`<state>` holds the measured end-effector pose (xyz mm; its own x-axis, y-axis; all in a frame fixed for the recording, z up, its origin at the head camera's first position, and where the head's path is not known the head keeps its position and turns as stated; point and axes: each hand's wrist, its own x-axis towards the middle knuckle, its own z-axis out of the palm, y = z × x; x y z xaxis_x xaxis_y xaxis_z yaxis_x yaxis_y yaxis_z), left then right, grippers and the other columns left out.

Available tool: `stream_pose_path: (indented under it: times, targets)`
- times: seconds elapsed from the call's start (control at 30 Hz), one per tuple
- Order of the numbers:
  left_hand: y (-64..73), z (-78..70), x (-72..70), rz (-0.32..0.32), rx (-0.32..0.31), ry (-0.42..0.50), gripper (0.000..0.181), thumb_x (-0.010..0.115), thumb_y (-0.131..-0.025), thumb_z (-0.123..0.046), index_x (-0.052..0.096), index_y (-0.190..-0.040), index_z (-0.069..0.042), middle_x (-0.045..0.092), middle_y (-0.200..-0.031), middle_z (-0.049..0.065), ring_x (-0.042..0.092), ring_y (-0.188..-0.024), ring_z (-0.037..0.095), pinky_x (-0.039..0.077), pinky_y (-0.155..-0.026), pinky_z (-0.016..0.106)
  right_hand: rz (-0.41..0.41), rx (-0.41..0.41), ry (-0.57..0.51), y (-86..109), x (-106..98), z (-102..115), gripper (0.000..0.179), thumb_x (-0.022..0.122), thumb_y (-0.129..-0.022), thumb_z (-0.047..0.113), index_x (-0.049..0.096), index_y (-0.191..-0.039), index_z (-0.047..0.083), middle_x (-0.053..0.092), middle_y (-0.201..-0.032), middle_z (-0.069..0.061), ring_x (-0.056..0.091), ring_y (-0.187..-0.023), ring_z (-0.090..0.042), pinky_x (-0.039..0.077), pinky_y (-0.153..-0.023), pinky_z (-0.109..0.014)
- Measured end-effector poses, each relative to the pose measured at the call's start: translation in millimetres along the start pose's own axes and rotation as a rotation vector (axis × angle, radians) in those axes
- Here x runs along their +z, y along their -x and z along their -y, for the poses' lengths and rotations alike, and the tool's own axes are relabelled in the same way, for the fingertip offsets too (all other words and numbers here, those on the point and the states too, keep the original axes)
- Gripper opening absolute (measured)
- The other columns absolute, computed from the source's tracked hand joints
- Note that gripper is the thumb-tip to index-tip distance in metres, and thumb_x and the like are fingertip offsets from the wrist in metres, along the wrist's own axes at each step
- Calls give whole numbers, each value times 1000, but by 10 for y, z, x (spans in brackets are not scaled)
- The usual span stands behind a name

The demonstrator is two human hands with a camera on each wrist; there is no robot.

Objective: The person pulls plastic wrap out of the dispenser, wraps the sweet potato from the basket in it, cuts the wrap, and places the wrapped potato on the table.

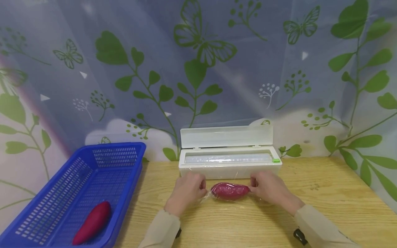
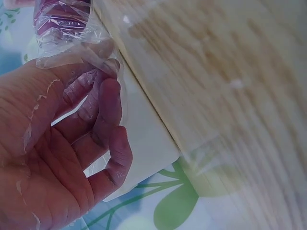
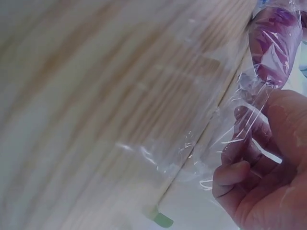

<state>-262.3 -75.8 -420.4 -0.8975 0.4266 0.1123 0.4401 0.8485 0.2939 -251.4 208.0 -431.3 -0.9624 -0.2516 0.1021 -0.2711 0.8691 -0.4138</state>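
Wrapped root: we see a plump, tapered, purplish-red root (image 1: pixel 230 191) on the pale wood-grain tabletop (image 1: pixel 235 225), lying between the two hands, just in front of the dispenser.
Clear plastic film (image 2: pixel 72 56): encloses this root and is gathered at both ends; we judge the covering largely done.
Left hand (image 1: pixel 187 190): thumb and forefinger pinch the film at one end.
Right hand (image 1: pixel 270 188): thumb and fingertips pinch the opposite end; in the right wrist view we note loose film spreading beside them.
White rectangular plastic dispenser (image 1: pixel 214 172): lid raised, film roll (image 1: pixel 227 158) visible inside.
Bare root (image 1: pixel 93 223): a second purplish-red one, no film apparent, in the blue perforated plastic basket (image 1: pixel 125 193).
Remaining: we judge that the gathered ends await securing and the bare root its wrapping.
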Motion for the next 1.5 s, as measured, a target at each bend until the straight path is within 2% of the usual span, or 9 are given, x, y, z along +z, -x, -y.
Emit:
stream_pose_path:
  times: [0.2, 0.3, 0.43, 0.57, 0.73, 1.0, 1.2, 1.37, 1.5]
  targets:
    - [23, 24, -58, 12, 0, -1, 13, 77, -87, -18, 67, -78, -18, 62, -72, -9, 53, -67, 7, 46, -60, 26, -20, -34, -105, 38, -51, -45, 15, 77, -88, 15, 66, -77, 16, 59, -66, 5, 49, -55, -8, 43, -50, -22]
    - [62, 12, -154, -23, 24, 4, 11, 73, -90, -18, 68, -80, -19, 65, -76, -9, 54, -69, 6, 46, -60, 25, -54, -82, -156, 86, -115, -48, 12, 76, -90, 17, 69, -81, 15, 58, -65, 7, 47, -54, -4, 42, -49, -21]
    - [99, -86, -285, -72, 136, 52, 4, 70, -94, -20, 73, -93, -17, 73, -87, -6, 63, -76, 6, 51, -65, 22, -62, -234, -204, 178, -180, 0, 6, 74, -91, 15, 73, -95, 11, 67, -77, 6, 55, -64, -1, 49, -56, -21]
    - [91, -236, -304, -5, 227, 96, 23, 74, -93, -28, 72, -113, -17, 76, -105, -1, 69, -91, 11, 56, -78, 22, -50, -328, -107, 226, -166, 111, 30, 77, -90, 18, 72, -118, 9, 74, -106, -1, 67, -89, -12, 58, -76, -31]
    - [64, -307, -169, 72, 203, 59, 40, 79, -89, -32, 67, -126, -19, 71, -121, 1, 69, -104, 15, 58, -90, 31, -29, -332, 35, 181, -39, 221, 42, 81, -86, 20, 69, -126, 13, 73, -117, -2, 69, -105, -21, 59, -91, -43]
    - [49, -209, -39, 84, 179, 156, 44, 74, -91, -14, 63, -133, -16, 72, -126, 4, 69, -115, 21, 57, -98, 36, 26, -289, -11, 131, 11, 233, 32, 78, -89, 19, 71, -120, 14, 75, -108, 3, 69, -98, -12, 59, -88, -37]
    - [21, -141, -2, 81, 174, 188, 43, 70, -95, -18, 61, -138, -18, 72, -126, 3, 70, -109, 17, 57, -96, 35, 8, -275, 22, 112, -10, 219, 39, 75, -93, 22, 69, -127, 5, 65, -105, 0, 58, -89, -8, 56, -77, -28]
    - [24, -126, -8, 67, 180, 185, 42, 68, -97, -21, 61, -137, -17, 73, -122, 3, 70, -102, 14, 57, -91, 31, -22, -276, 2, 132, 0, 179, 47, 75, -92, 23, 65, -133, 2, 63, -108, -4, 57, -90, -12, 55, -79, -31]
    - [47, -120, -37, 81, 154, 203, 43, 66, -98, -24, 60, -140, -18, 72, -128, 3, 71, -104, 18, 59, -89, 33, -67, -252, -51, 206, -57, 99, 45, 74, -93, 28, 66, -133, 9, 66, -113, -1, 63, -98, -18, 57, -84, -38]
